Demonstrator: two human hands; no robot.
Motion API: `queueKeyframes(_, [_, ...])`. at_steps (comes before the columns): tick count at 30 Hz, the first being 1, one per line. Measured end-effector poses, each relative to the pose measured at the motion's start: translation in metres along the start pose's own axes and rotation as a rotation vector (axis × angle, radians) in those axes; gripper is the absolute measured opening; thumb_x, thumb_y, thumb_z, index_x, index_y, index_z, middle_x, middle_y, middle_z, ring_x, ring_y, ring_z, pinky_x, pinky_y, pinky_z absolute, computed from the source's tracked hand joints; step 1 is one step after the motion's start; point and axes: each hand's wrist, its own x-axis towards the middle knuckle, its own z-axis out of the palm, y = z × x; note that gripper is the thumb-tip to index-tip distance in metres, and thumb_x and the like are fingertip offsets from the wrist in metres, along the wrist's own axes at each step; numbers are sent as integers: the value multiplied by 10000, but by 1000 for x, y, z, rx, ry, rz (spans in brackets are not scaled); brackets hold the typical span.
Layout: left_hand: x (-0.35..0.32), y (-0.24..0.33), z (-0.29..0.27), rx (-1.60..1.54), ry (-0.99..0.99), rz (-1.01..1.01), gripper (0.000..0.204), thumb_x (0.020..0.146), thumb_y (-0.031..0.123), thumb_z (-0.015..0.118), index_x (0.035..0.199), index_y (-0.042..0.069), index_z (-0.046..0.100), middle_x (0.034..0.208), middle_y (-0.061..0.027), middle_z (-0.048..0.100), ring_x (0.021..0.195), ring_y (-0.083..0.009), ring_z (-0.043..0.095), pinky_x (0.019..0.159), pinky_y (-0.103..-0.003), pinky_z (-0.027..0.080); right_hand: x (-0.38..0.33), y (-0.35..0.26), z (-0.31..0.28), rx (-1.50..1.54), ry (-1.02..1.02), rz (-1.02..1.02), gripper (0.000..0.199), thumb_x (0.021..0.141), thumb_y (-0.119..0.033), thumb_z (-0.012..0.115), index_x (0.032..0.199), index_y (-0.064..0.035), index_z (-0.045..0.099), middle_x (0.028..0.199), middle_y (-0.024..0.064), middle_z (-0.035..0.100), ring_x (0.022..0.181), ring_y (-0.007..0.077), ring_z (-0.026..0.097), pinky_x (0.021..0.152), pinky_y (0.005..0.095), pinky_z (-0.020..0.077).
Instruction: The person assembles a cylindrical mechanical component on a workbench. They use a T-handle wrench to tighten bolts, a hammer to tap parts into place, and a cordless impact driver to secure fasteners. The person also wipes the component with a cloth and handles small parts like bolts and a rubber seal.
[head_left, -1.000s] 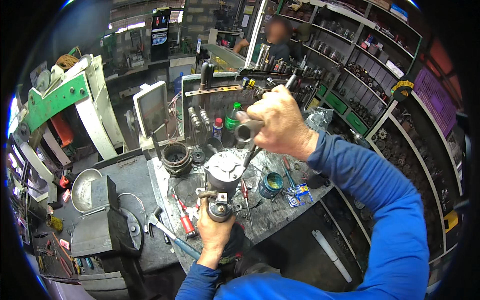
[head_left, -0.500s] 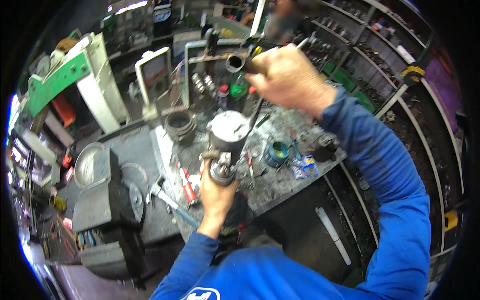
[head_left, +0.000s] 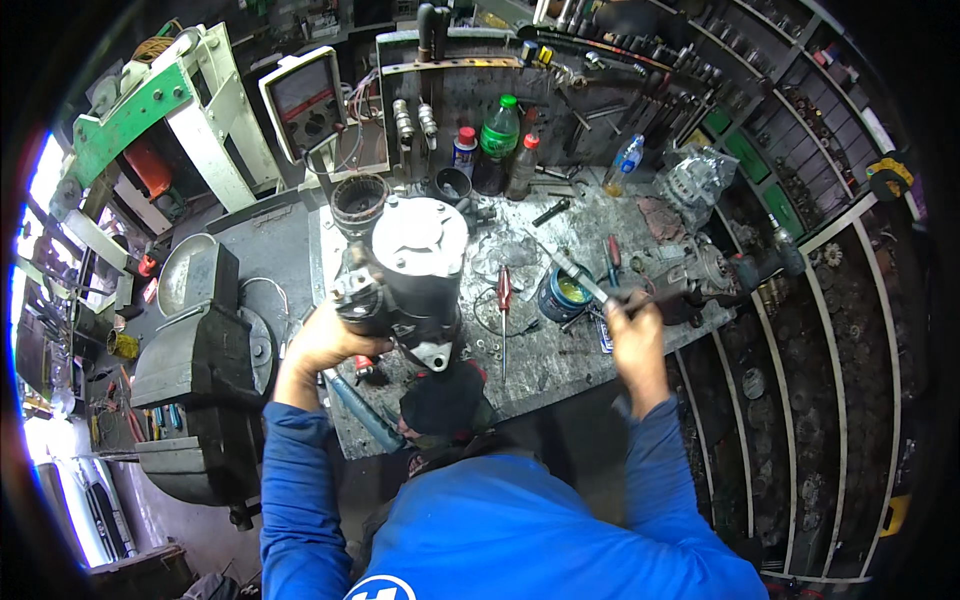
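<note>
My left hand (head_left: 318, 345) is wrapped around the smaller side cylinder of a starter motor (head_left: 425, 285). The motor stands upright on the bench, black-bodied with a pale metal end cap on top. My right hand (head_left: 638, 350) is closed on a long, slim tool (head_left: 580, 272) with a light shaft slanting up to the left. A dark part shows beside that hand; blur hides the tool's exact kind. Close to the shaft sits a blue tub (head_left: 563, 297) of yellowish grease. Between the motor and the tub lies a red-handled screwdriver (head_left: 504, 300).
A grey bench vise (head_left: 190, 370) stands at left, near a blue-handled hammer (head_left: 360, 408). Behind the motor are a ring-shaped housing (head_left: 358, 203), a dark cup (head_left: 453, 186) and a green-capped bottle (head_left: 498, 140). Shelves of parts (head_left: 800, 330) line the right side.
My right hand has come down from its raised place over the bench to the right, near the grease tub. The motor now sits farther left in view, still in my left hand. The view has shifted.
</note>
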Motion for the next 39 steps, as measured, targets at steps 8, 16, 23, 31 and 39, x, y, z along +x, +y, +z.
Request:
queueKeyframes(8, [-66, -20, 89, -168, 1068, 25, 282, 879, 75, 793, 1124, -38, 709, 1030, -87, 755, 954, -201, 678, 907, -373, 547, -57, 58, 79, 888, -227, 847, 189, 1095, -102, 622, 1266, -21, 623, 995, 122, 713, 794, 194, 692, 729, 355, 618])
queueKeyframes(16, [-61, -16, 208, 101, 113, -422, 311, 910, 240, 814, 1068, -23, 762, 950, -183, 756, 855, -308, 732, 766, -431, 566, 94, 47, 47, 491, -224, 296, 246, 1081, -89, 619, 1298, 26, 624, 1004, 124, 735, 796, 175, 697, 676, 311, 596])
queueKeyframes(23, [73, -39, 259, 706, 136, -302, 420, 929, 411, 775, 1028, 3, 753, 1027, -232, 749, 942, -433, 744, 839, -511, 608, 151, 127, 53, -272, -69, -189, 139, 942, -109, 733, 1065, -56, 770, 1045, 184, 751, 968, 382, 740, 872, 490, 568])
queueKeyframes(31, [112, -63, 273, 752, 211, -473, 429, 942, 399, 749, 1016, -22, 722, 1004, -260, 756, 941, -454, 748, 855, -529, 611, 168, 199, 84, -655, -252, 15, 277, 890, -131, 679, 1131, -126, 815, 1107, 174, 762, 1064, 379, 731, 1060, 540, 499])
queueKeyframes(39, [46, -14, 248, 343, 373, -270, 288, 999, 138, 681, 1211, -16, 562, 952, -311, 712, 922, -526, 693, 775, -566, 531, 107, 95, 43, 140, -228, -149, 308, 1049, -262, 685, 1110, 36, 734, 1018, 188, 750, 963, 334, 722, 867, 421, 566])
